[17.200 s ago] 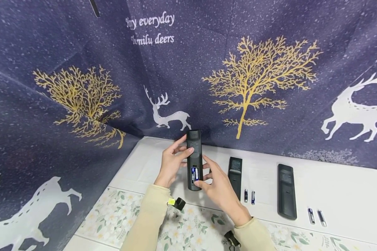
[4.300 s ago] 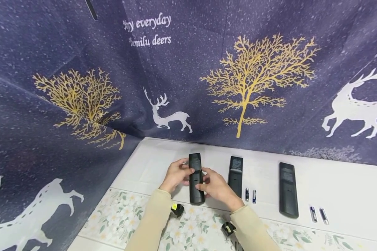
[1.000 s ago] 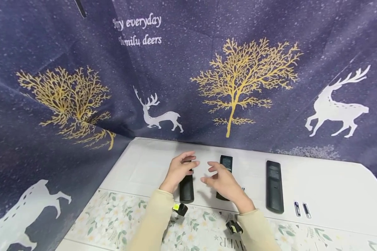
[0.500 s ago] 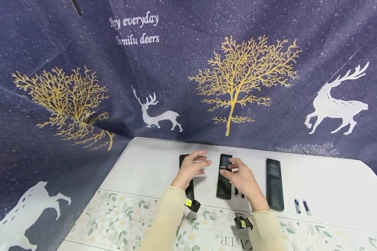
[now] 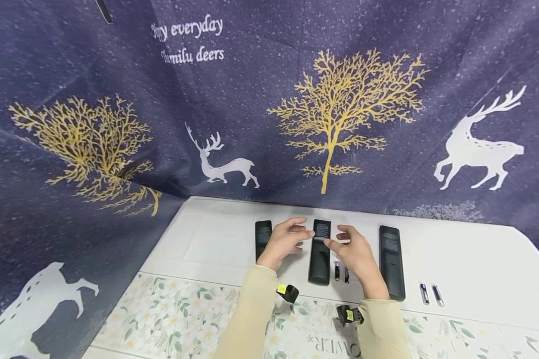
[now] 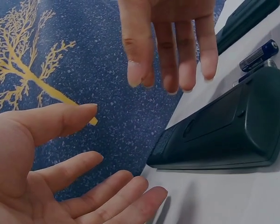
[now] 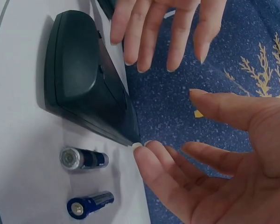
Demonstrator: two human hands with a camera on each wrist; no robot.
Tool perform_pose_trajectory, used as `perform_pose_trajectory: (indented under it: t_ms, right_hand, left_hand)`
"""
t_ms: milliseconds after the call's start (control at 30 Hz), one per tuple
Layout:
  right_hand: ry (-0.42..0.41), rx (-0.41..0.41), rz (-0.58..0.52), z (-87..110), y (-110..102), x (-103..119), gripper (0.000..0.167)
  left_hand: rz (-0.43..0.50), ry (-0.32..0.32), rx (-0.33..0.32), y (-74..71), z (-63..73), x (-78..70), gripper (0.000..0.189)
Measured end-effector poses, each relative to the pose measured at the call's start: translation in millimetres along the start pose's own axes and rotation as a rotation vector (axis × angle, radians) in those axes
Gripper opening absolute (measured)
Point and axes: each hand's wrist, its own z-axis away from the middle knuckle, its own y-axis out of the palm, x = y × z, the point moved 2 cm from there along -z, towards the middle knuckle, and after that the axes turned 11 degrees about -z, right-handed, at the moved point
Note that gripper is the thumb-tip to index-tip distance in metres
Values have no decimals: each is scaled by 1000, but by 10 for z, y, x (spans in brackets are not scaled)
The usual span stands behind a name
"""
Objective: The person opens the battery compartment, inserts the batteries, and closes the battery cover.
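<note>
Head view, left hand (image 5: pixel 285 243) and right hand (image 5: pixel 356 251) loosely spread, holding nothing, middle remote (image 5: pixel 319 265) between them on white worktop (image 5: pixel 215 244), batteries (image 5: pixel 337 271) beside the right hand, floral strip (image 5: pixel 170 314) nearer than both hands, blue cloth (image 5: pixel 260 94) with trees and deer beyond.

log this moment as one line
left hand empty | right hand empty | middle remote back up, battery cover on | loose batteries beside it

the middle remote (image 5: pixel 320 267) lies on the surface (image 5: pixel 215 249). to its left: left remote (image 5: pixel 263 233). to its right, in order: near battery pair (image 5: pixel 337 271), right remote (image 5: pixel 392 267), far battery pair (image 5: pixel 424 294). behind it: cloth backdrop (image 5: pixel 256 109).
</note>
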Motion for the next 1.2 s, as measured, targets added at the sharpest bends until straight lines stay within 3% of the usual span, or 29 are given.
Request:
perform_pose_trajectory:
  t_ms: [267, 733, 1200]
  right_hand:
    - [0, 14, 11, -57, 45, 9, 69]
    - [1, -22, -17, -103, 63, -103, 64]
    - [7, -9, 5, -153, 129, -168, 64]
  left_hand:
    - [-15, -7, 2, 19, -13, 11, 58]
    - [-21, -99, 1, 52, -40, 98, 56]
    - [-18, -107, -1, 144, -66, 132, 54]
